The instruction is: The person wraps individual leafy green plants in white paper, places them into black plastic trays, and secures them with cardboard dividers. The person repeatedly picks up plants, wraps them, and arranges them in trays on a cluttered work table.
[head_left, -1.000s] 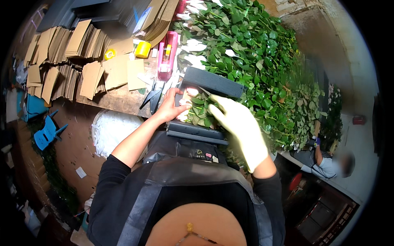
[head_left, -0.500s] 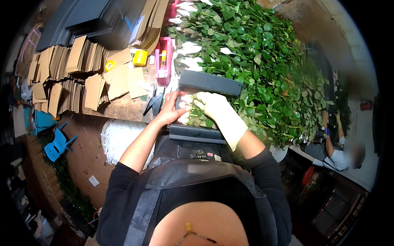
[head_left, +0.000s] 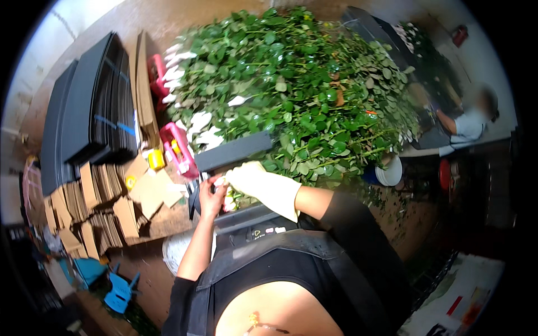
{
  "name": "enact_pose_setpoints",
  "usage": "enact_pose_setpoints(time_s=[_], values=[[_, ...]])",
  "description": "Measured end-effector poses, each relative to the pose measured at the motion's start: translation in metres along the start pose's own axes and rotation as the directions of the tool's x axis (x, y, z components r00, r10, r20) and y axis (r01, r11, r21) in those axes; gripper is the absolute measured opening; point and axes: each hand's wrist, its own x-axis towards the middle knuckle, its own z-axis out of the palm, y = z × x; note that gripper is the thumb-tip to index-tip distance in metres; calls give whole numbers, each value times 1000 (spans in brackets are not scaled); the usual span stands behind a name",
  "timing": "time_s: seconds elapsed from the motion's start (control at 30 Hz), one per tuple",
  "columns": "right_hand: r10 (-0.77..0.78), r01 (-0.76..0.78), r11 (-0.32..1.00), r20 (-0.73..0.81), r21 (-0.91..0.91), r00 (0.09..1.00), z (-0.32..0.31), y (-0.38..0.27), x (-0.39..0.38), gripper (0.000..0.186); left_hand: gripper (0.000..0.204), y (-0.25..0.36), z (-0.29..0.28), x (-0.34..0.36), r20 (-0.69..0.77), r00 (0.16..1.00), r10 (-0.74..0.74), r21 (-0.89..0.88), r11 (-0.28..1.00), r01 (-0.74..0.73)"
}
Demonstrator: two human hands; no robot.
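Note:
My left hand (head_left: 210, 196) is bare and closed around a small bunch of white flower heads (head_left: 222, 183) at the table's near edge. My right hand (head_left: 255, 180), in a pale cream glove, presses against the same bunch from the right, its fingers curled on it. A long black flat sheet (head_left: 232, 151) lies just above both hands. Beyond it spreads a big heap of green leafy stems (head_left: 302, 95), with several white wrapped flower heads (head_left: 199, 120) along its left side. The stems under my hands are hidden.
A stack of black sheets (head_left: 84, 112) and several folded brown cardboard pieces (head_left: 101, 201) fill the table's left. A pink tool (head_left: 179, 148) and a yellow object (head_left: 156, 159) lie nearby. A white bucket (head_left: 389, 171), red stool (head_left: 445, 173), blue chairs (head_left: 120, 291) and another person (head_left: 465, 123) surround it.
My gloved right hand has drawn in from the leaves to meet my left hand at the bunch. The view has swung, so the table now sits more to the left.

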Motion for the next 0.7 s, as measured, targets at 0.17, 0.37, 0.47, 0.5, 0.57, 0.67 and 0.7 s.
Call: enact_pose_setpoints(time_s=[0.17, 0.37, 0.47, 0.5, 0.57, 0.67, 0.7], values=[[189, 48, 826, -356, 561, 915, -70, 22, -73, 37, 29, 18, -5, -9, -44, 981, 187, 190, 966, -175], [605, -615, 783, 119, 86, 787, -27, 121, -104, 38, 26, 32, 1, -10, 19, 989, 145, 137, 980, -147], [499, -523, 802, 157, 289, 852, -66, 129, -97, 40, 25, 28, -5, -14, -25, 994, 107, 108, 989, -104], [526, -532, 776, 117, 339, 842, -99, 126, -81, 39, 25, 37, -7, -15, 7, 998, 58, 156, 986, -58], [445, -332, 866, -275, 373, 852, -121, 137, -30, 34, 26, 38, -8, -19, -1, 999, 38, 95, 995, -37], [176, -32, 974, -667, 222, 724, -139, 171, 55, 31, 29, 39, -8, -18, 32, 999, 44, 116, 992, -47], [298, -236, 954, -491, 186, 818, -151, 192, 94, 30, 30, 43, -7, -17, 47, 999, 17, 79, 997, -21]])
